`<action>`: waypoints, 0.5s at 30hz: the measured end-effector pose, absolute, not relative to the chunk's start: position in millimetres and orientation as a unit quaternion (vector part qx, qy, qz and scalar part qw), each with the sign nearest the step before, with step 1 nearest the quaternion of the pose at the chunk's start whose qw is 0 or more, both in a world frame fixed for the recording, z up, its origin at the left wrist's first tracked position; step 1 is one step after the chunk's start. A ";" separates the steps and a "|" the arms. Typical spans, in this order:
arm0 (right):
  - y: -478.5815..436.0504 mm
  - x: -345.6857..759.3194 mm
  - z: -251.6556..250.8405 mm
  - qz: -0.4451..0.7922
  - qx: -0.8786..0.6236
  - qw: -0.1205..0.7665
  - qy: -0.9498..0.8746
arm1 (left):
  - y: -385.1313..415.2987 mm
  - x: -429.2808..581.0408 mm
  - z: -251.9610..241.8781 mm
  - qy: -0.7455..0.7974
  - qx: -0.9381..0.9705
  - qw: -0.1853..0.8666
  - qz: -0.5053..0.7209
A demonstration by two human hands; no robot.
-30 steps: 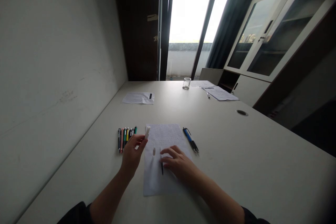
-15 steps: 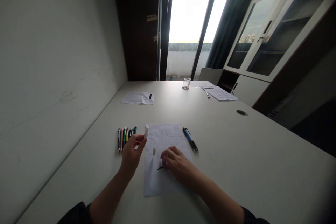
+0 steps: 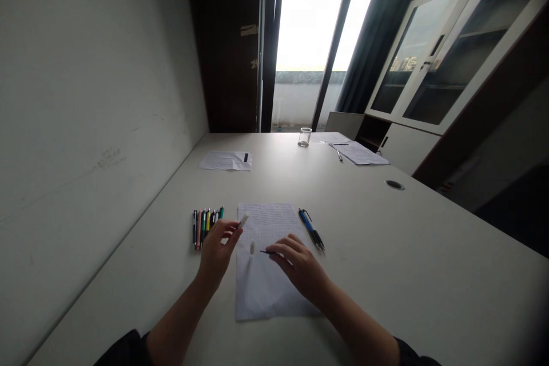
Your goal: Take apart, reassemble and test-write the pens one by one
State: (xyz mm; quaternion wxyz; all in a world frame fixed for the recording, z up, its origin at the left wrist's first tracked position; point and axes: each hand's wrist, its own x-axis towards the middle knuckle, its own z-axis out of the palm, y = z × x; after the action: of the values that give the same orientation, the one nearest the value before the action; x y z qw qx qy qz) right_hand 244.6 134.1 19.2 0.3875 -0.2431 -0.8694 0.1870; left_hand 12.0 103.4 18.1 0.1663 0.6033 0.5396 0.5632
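Observation:
My left hand (image 3: 217, 249) pinches a small white tube (image 3: 243, 219), its upper end tilted to the right, over the left edge of the lined paper (image 3: 266, 214). Between finger and thumb, my right hand (image 3: 300, 269) holds a thin dark stick (image 3: 264, 251) whose tip points left; the fingers cover its other end. A small whitish cap-like piece (image 3: 252, 247) stands upright on the paper between both hands, just left of the stick's tip. The paper is covered with writing at its top, and my right hand is above its right side.
Several pens (image 3: 203, 227) lie in a row left of the paper. Blue and black pens (image 3: 311, 230) lie to its right. Farther back are a glass (image 3: 304, 137), a loose sheet (image 3: 223, 161), a stack of papers (image 3: 359, 152) and a cable hole (image 3: 394, 185). A wall (image 3: 107, 126) borders the left.
My right hand has lifted the dark stick up from the paper, turning it closer to level. The white tube in my left hand has tipped to the right. The small standing piece has stayed put.

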 end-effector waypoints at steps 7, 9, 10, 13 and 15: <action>134.4 246.7 21.7 0.285 -0.320 0.494 -0.757 | 104.4 10.5 14.2 0.524 0.629 0.163 0.550; 135.0 246.0 20.9 0.336 -0.328 0.521 -0.712 | 104.8 10.1 13.3 0.521 0.636 0.159 0.547; 135.2 245.6 20.4 0.364 -0.330 0.534 -0.688 | 105.0 10.1 13.0 0.520 0.639 0.157 0.545; 135.2 244.8 19.9 0.432 -0.335 0.559 -0.623 | 105.0 10.3 13.3 0.517 0.650 0.146 0.538; 135.1 245.0 21.1 0.459 -0.340 0.567 -0.593 | 104.7 10.5 14.0 0.513 0.657 0.137 0.535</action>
State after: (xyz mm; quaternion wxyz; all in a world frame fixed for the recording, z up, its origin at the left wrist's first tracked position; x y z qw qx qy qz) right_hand 245.0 135.1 21.1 0.5675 -0.3401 -0.5932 0.4587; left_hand 10.5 104.7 14.0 0.1371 0.6568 0.5134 0.5350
